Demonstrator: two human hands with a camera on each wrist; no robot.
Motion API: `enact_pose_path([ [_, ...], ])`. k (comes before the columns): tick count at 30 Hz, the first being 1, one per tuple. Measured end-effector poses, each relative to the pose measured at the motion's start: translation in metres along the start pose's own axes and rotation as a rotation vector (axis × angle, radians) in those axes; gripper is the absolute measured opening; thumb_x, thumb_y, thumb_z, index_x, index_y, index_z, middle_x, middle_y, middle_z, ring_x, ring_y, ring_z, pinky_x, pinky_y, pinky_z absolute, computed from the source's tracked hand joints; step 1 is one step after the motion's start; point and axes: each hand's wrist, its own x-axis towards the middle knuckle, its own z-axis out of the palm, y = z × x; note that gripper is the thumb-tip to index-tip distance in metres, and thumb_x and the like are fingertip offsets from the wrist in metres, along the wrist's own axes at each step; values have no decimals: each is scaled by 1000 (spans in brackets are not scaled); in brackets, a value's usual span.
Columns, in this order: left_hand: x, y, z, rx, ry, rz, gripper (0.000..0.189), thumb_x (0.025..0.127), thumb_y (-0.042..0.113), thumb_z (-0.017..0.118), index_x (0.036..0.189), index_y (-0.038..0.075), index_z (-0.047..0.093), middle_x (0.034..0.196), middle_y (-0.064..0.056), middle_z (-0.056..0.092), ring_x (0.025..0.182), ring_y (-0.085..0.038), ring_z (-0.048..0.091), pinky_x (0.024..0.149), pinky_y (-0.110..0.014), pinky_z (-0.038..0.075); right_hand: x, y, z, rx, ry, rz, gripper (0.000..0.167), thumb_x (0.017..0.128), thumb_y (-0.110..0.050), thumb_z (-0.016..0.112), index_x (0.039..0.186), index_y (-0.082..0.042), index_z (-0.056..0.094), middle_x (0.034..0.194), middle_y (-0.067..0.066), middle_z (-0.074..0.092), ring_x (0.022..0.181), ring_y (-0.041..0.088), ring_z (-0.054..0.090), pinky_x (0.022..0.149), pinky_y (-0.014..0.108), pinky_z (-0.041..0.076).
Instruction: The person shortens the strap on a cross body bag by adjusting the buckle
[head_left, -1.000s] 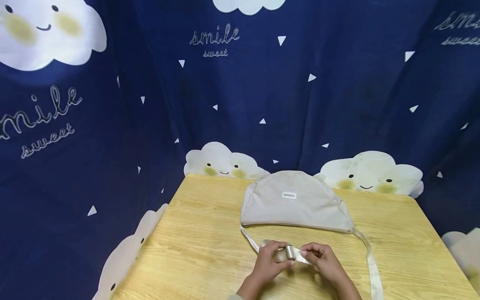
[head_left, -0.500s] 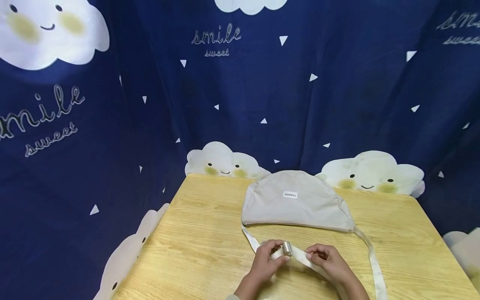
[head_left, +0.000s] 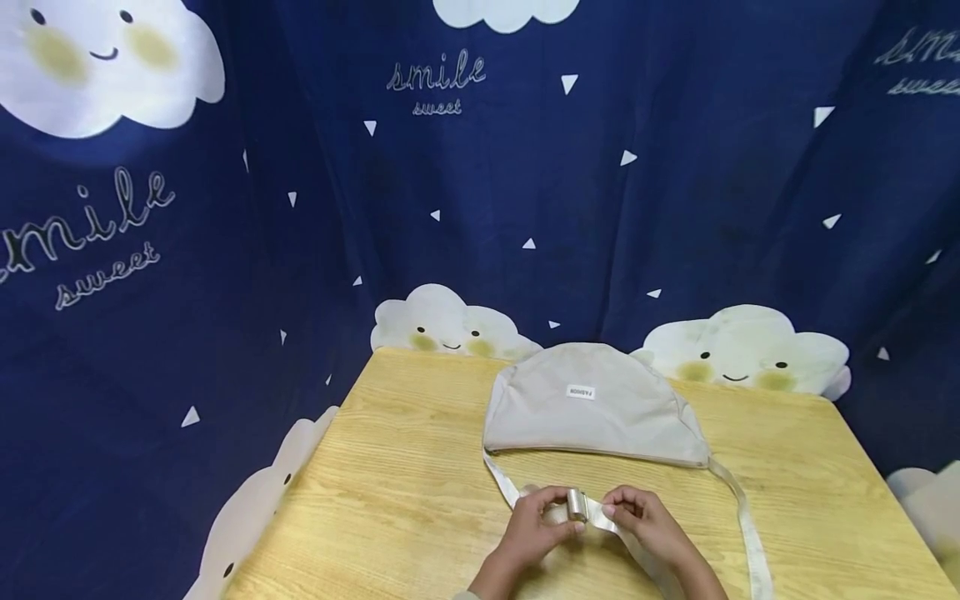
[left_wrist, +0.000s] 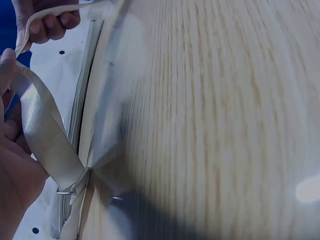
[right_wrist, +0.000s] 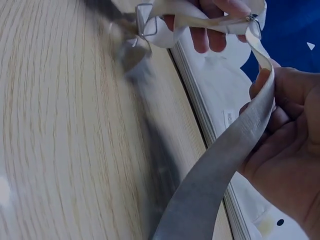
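Observation:
A pale beige bag with a curved top and a small label lies flat at the back of the table, its strap running toward me. My left hand holds this strap at a metal slider buckle, thumb and fingertips at the buckle's ends. To the right, my right hand pinches the webbing just past the buckle, thumb against curled fingers. In the right wrist view a length of strap hangs from those fingers, and a wire ring shows on the webbing by the left hand.
The wooden table has light grain. A second strap length trails from the bag's right corner to the front. A dark blue curtain with clouds and white triangles stands behind and to the left.
Half a second ago the right hand drew out a longer stretch of strap; now it is back closer to the buckle. The left hand keeps its hold, and the bag lies still.

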Motion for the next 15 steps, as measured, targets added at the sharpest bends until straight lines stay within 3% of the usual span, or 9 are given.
enact_pose_path([
  [4,-1,-4,-2,-25,23,6,38,78,23,75,112,10,64,103,7,64,95,-10,57,86,-31,44,1,-1,4,4,6,26,19,93,-8,56,98,10,58,86,7,60,72,9,52,63,25,45],
  [9,1,-3,-5,-43,54,69,36,81,18,72,112,2,63,99,0,66,91,-9,58,83,-30,46,-2,3,2,-26,10,33,23,92,-7,57,106,11,58,93,11,64,76,11,58,65,26,48],
  [11,0,1,-6,-68,62,83,35,83,14,70,113,-1,62,101,-4,66,92,-11,59,84,-32,46,-5,6,0,-40,10,31,22,92,-6,56,107,10,59,95,11,64,76,10,58,65,26,49],
  [15,-2,16,-10,-121,62,47,35,82,10,70,112,-4,61,102,-7,66,94,-13,60,86,-35,46,-8,9,-3,-36,4,42,18,93,-6,56,103,8,61,93,10,64,74,10,57,64,26,48],
])
